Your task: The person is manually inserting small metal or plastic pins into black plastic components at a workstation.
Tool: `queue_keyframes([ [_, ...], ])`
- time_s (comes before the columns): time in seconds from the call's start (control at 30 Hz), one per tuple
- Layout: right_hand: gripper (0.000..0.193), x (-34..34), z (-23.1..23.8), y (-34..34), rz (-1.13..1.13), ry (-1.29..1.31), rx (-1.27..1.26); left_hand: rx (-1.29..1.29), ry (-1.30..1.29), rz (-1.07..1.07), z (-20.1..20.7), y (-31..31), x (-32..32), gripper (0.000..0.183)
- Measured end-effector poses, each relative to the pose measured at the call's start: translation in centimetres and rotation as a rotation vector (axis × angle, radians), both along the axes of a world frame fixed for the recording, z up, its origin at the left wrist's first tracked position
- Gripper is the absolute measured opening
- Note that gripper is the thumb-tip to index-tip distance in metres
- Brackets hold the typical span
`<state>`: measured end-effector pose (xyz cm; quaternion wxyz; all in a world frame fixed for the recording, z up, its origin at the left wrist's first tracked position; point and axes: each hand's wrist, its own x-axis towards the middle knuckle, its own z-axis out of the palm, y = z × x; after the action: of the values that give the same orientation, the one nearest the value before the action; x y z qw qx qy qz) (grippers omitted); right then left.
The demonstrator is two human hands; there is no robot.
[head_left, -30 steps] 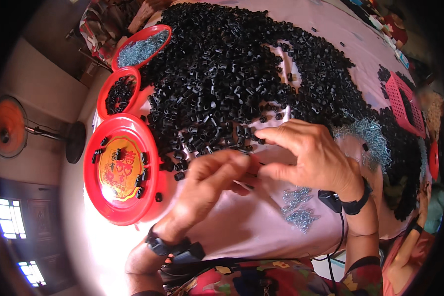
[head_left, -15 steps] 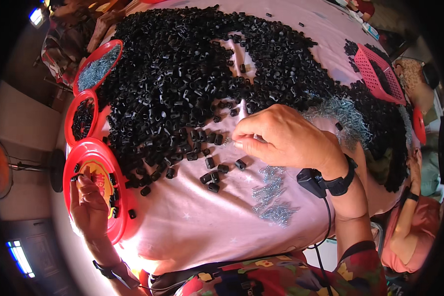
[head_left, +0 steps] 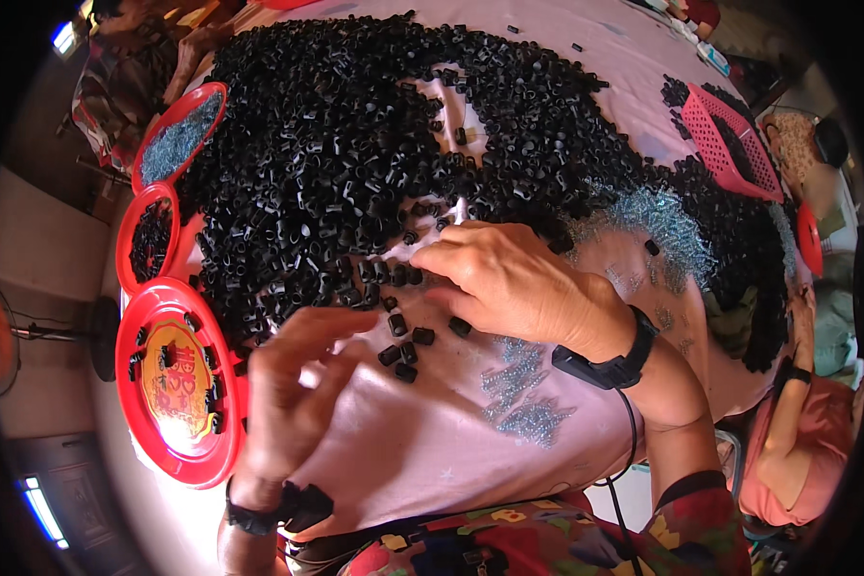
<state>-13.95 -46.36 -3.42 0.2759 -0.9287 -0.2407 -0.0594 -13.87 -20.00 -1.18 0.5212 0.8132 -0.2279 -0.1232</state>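
Right hand (head_left: 518, 278) palm-down at edge of black tubes (head_left: 422, 336); thumb and forefinger near together, hold unclear. Left hand (head_left: 283, 413) blurred, fingers loosely parted, nothing seen in it, between tubes and red plate (head_left: 202, 468). Judgement: pinch tubes singly, clear of silver bits (head_left: 536, 423) below right hand.

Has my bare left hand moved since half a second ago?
Yes, rightward: your bare left hand was over the large round red plastic plate; now it's beside that plate, above the pink cloth.
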Motion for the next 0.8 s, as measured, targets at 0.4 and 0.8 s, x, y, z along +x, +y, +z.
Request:
queue_keyframes([
  [0.4, 0.006, 0.2, -0.7, -0.5, 0.017, -0.104, -0.036, 0.223, -0.366, -0.089, -1.8, -2.7, 0.8, 0.020],
  [0.8, 0.003, 0.5, -0.5, -0.5, -0.027, -0.109, -0.025, 0.312, -0.495, -0.190, -3.0, -5.2, 2.6, 0.036],
])
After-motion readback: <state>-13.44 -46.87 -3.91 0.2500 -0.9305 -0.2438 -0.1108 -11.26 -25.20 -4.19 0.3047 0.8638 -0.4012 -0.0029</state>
